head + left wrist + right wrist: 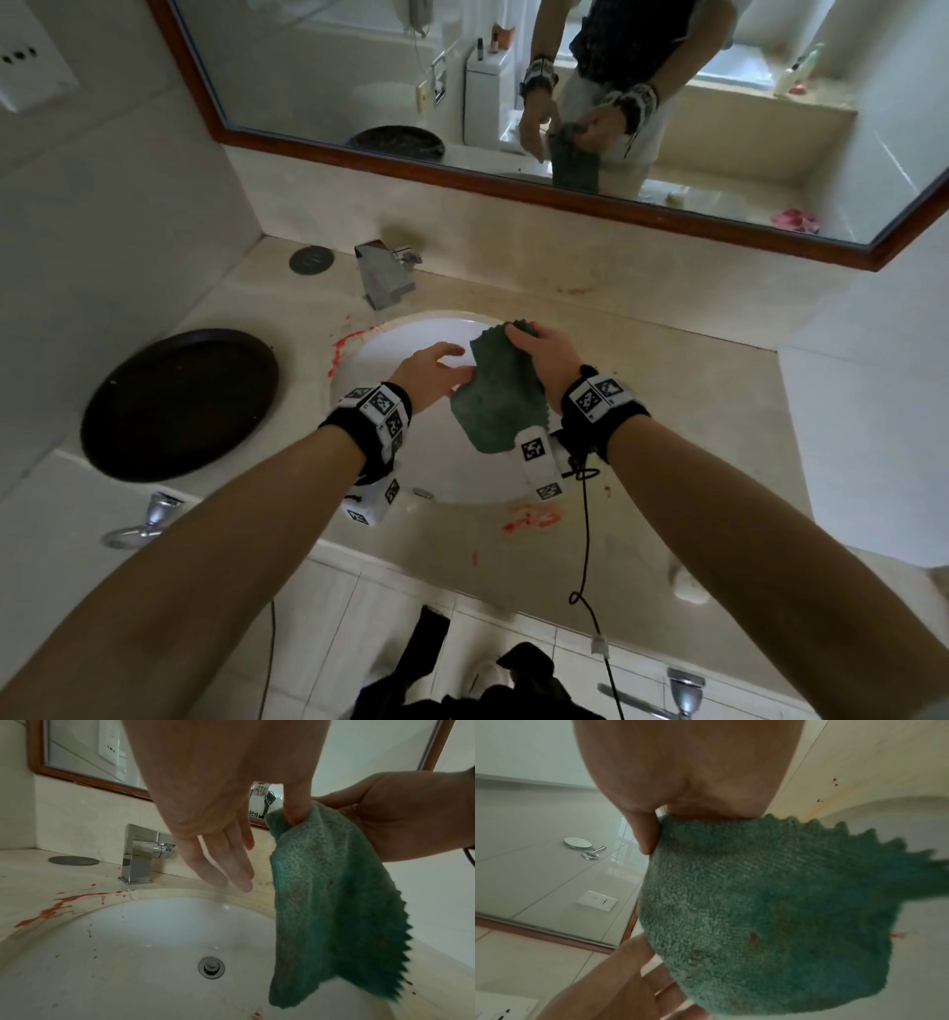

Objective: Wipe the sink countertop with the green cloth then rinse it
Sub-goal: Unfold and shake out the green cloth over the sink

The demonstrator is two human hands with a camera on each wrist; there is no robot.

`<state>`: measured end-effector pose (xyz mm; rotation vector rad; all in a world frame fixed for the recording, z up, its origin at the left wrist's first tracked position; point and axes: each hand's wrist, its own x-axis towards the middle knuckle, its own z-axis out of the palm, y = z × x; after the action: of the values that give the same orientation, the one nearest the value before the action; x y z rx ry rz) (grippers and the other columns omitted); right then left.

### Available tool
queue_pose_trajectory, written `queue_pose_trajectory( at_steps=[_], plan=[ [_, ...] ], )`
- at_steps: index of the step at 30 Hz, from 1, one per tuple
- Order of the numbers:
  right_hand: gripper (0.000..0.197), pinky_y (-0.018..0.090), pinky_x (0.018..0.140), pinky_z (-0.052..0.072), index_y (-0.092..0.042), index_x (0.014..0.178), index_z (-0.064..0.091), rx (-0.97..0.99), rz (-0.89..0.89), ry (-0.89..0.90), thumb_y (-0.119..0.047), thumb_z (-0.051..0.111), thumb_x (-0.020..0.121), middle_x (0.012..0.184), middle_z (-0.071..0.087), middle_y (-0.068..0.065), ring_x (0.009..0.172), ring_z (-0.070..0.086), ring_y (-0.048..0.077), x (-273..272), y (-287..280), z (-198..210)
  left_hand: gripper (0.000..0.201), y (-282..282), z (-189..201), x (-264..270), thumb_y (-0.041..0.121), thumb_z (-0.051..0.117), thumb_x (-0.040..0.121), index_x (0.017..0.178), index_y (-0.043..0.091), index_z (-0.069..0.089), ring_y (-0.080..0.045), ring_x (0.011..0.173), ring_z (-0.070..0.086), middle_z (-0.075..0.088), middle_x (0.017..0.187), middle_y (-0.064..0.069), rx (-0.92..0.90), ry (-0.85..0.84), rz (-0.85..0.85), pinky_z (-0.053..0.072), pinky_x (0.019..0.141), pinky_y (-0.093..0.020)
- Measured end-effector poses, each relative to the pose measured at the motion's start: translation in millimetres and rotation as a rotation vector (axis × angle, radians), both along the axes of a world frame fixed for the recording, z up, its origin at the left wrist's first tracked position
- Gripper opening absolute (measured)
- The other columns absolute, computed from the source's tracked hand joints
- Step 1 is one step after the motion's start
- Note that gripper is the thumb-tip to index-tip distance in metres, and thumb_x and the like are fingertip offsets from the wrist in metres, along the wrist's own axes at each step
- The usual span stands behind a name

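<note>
The green cloth point(493, 395) hangs over the white sink basin point(390, 339), and my right hand point(539, 349) pinches its top corner. My left hand point(436, 370) is beside it with straight fingers, the thumb touching the cloth's left edge. The left wrist view shows that left hand point(218, 852) spread above the basin point(154, 933), next to the cloth point(334, 902) held by the right hand point(398, 811). Up close in the right wrist view, the cloth point(770, 912) has small red specks. Red stains point(341, 347) mark the beige countertop point(642, 370) left of the basin, and more red stains point(531, 519) lie at its front edge.
A chrome faucet point(382, 280) stands behind the basin, with a dark round cover point(310, 259) to its left. A large dark round tray point(179, 403) sits on the counter's left side. A framed mirror point(513, 77) hangs above. A black cable point(585, 539) dangles from my right wrist.
</note>
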<state>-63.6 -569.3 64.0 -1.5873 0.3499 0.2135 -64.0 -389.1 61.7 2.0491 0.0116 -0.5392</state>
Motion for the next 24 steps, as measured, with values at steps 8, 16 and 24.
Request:
queue_pose_trajectory(
  at_steps=[8,16,24],
  plan=[
    [0.013,0.054,0.090,0.054,-0.024,0.083,0.075,-0.010,-0.020,-0.023,-0.035,0.075,0.077,0.091,0.074,0.010,0.095,0.068,0.035,-20,-3,-4,0.021,-8,4,-6,-0.003,0.054,0.091,0.105,0.011,0.061,-0.022,0.071,0.062,0.065,0.087,-0.013,-0.252,0.032,-0.073,0.055,0.056,-0.024],
    [0.016,0.035,0.081,0.057,-0.028,0.091,0.076,-0.317,-0.157,-0.050,-0.041,0.069,0.085,0.074,0.069,-0.010,0.082,0.068,0.020,-38,-11,-6,0.016,-7,1,-1,0.016,0.074,0.078,0.067,0.016,0.063,-0.027,0.078,0.067,0.070,0.078,-0.011,-0.011,-0.122,-0.080,0.046,0.066,-0.025],
    [0.032,0.041,0.084,0.058,-0.021,0.104,0.076,-0.417,-0.244,-0.125,-0.045,0.069,0.084,0.090,0.075,0.000,0.086,0.070,0.019,-49,-8,6,0.014,-3,10,-6,0.023,0.069,0.084,0.077,0.011,0.070,-0.025,0.090,0.064,0.072,0.104,-0.010,-0.028,-0.169,-0.188,0.052,0.090,-0.038]
  ],
)
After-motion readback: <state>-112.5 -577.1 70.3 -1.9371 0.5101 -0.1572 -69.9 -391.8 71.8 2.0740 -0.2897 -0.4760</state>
